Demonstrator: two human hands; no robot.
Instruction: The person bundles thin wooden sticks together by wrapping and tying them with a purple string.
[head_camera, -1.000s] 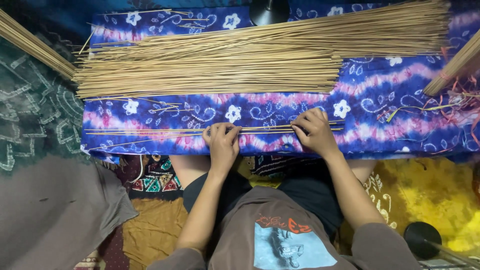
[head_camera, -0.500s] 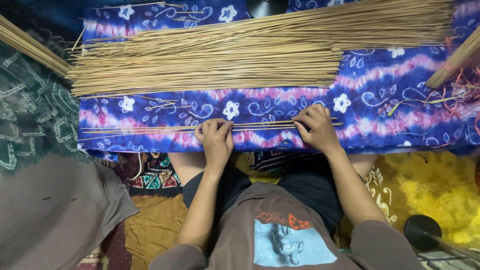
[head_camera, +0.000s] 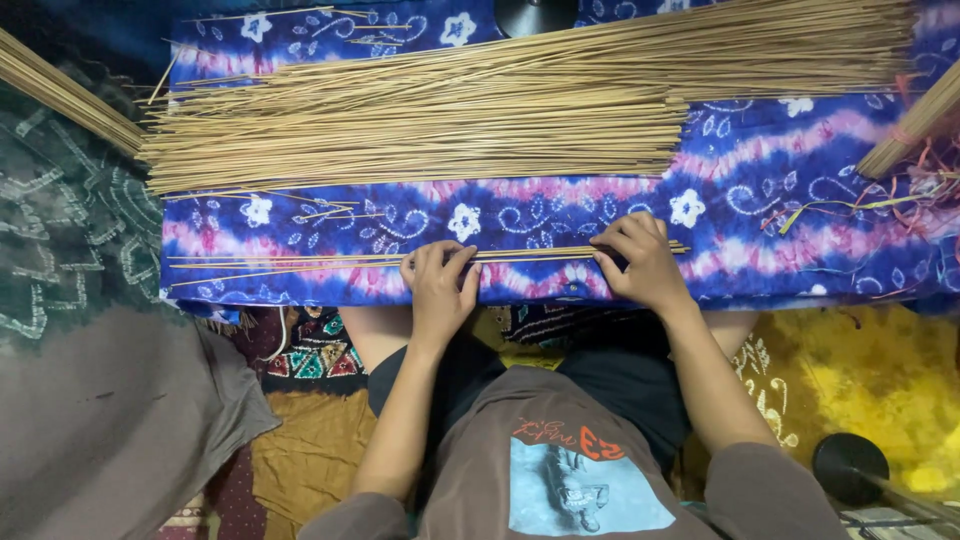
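Note:
A small row of thin bamboo sticks (head_camera: 300, 262) lies along the near edge of a blue and purple flowered cloth (head_camera: 760, 200). My left hand (head_camera: 440, 285) presses its fingertips on the middle of this row. My right hand (head_camera: 640, 262) rests with curled fingers on the row's right end. Farther back on the cloth lies a big pile of the same pale sticks (head_camera: 450, 115), running left to right.
Another stick bundle (head_camera: 60, 95) lies at the far left over a dark green patterned cloth, and one more bundle (head_camera: 915, 125) at the right edge. Loose coloured threads (head_camera: 850, 205) lie right. A grey cloth (head_camera: 110, 420) and black round base (head_camera: 850, 465) sit low.
Both hands have stayed on the near row of sticks, shifting slightly leftward along it. The big pile has not moved.

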